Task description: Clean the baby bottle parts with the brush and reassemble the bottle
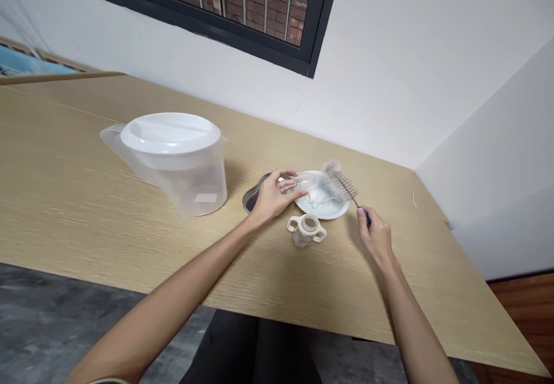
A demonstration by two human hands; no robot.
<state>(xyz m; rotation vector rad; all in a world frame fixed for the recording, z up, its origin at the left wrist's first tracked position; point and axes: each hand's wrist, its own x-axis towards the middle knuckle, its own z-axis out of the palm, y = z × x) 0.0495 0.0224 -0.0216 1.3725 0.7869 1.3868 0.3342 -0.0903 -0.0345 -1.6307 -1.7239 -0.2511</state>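
My right hand (375, 235) is closed around the dark blue handle of a bottle brush (345, 185), whose bristles point up and left over a white bowl (335, 213). Over the bowl's left side, the thumb and fingers of my left hand (277, 192) close on a clear plastic cap (306, 180). A small white part (311, 196) shows by my left thumb; whether it joins the cap I cannot tell. Just in front of the bowl stands an uncapped baby bottle (303, 237) with two cream handles. Thin clear pieces lie in the bowl, hard to make out.
A translucent pitcher (190, 182) with a white lid stands to the left. Behind my left hand a curved metal tray (250, 199) is partly hidden. A thin white strip (414, 199) lies at the right of the wooden table (108, 222). The wall and window rise behind.
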